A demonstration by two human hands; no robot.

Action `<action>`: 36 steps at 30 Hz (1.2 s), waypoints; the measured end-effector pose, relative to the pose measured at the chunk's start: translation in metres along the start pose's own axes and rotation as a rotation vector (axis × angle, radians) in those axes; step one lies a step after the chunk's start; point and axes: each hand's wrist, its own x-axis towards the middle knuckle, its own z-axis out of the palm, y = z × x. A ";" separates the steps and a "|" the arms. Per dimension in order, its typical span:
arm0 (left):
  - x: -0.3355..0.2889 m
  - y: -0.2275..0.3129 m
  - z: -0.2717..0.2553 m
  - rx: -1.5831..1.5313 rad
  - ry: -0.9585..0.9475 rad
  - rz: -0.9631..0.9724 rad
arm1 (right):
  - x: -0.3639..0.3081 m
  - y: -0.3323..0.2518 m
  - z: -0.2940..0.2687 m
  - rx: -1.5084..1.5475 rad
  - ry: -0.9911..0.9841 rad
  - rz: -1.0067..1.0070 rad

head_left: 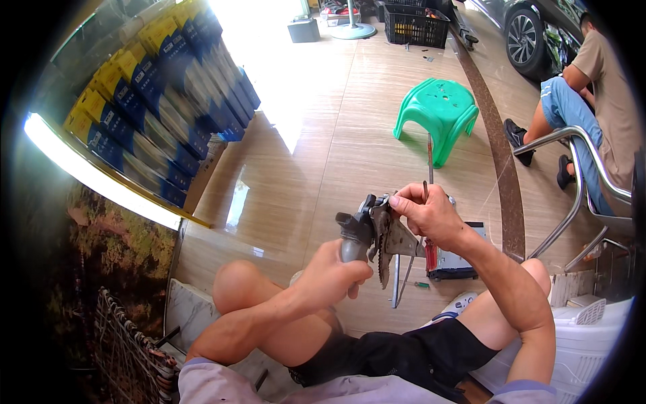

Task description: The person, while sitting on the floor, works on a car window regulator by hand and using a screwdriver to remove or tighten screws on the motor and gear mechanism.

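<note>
My left hand (336, 273) is wrapped round a grey, motor-like cylinder (353, 248) with a black end. Joined to it is a brown-grey toothed metal plate (385, 246), its teeth facing left and down. The thumb and forefinger of my right hand (431, 214) pinch the plate's upper edge; any small part between them is hidden. A thin dark rod (431, 161) shows just beyond that hand, and I cannot tell whether the fingers hold it. Below the right hand is a red handle-like piece (431, 259), over a dark flat case (464, 269) on the floor.
A green plastic stool (441, 101) stands ahead on the tiled floor. Packaged goods hang on a rack (155, 101) at the left. At the right, a person (602, 101) sits by a metal-framed chair (579, 141) and a car wheel (525, 42). Black crates (417, 30) stand far ahead.
</note>
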 end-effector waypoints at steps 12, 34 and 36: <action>0.001 -0.008 0.001 0.017 0.066 0.044 | 0.001 0.006 0.001 -0.196 0.087 -0.214; -0.006 -0.005 0.002 -0.002 0.109 0.022 | -0.046 0.246 -0.183 -1.093 0.136 0.637; -0.006 -0.002 0.002 -0.017 0.096 0.008 | -0.051 0.243 -0.187 -0.961 0.233 0.653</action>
